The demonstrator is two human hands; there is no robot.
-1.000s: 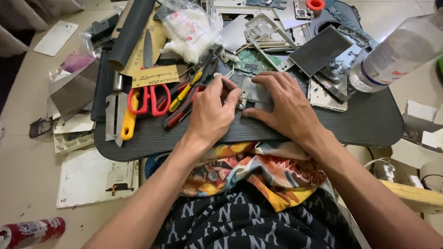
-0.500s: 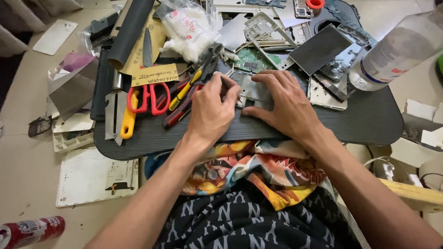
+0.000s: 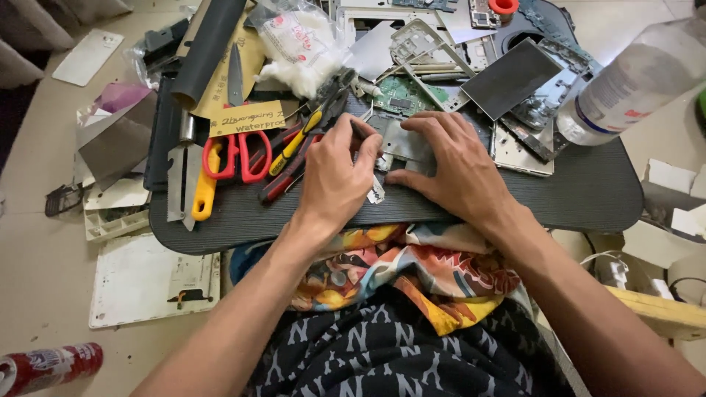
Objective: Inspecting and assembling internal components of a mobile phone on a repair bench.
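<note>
nearest the camera lies a patterned cloth [image 3: 412, 272] over the lap, its upper edge tucked under the near rim of a dark oval board [image 3: 573, 195]. on that board the left hand [image 3: 340, 176] curls closed around a thin tool whose tip only just shows; what kind of tool it is cannot be told. its thumb and forefinger pinch together at the left edge of a small grey metal plate [image 3: 404, 143]. the right hand [image 3: 456, 165] lies flat and spread on the same plate, fingers pressing down on it and gripping nothing, thumb along its near edge. the plate sits at the middle of the board, touching both hands.

just left of the left hand lie pliers with red and yellow handles [image 3: 294, 158], then red-handled scissors [image 3: 239, 154], then a yellow-handled scraper [image 3: 191, 180]. beyond the hands rest a green circuit board [image 3: 401, 94] and a dark rectangular panel [image 3: 511, 77]. a clear plastic bottle [image 3: 632, 84] lies on its side at far right. a bag of white cotton [image 3: 301, 48] sits at the back.
</note>
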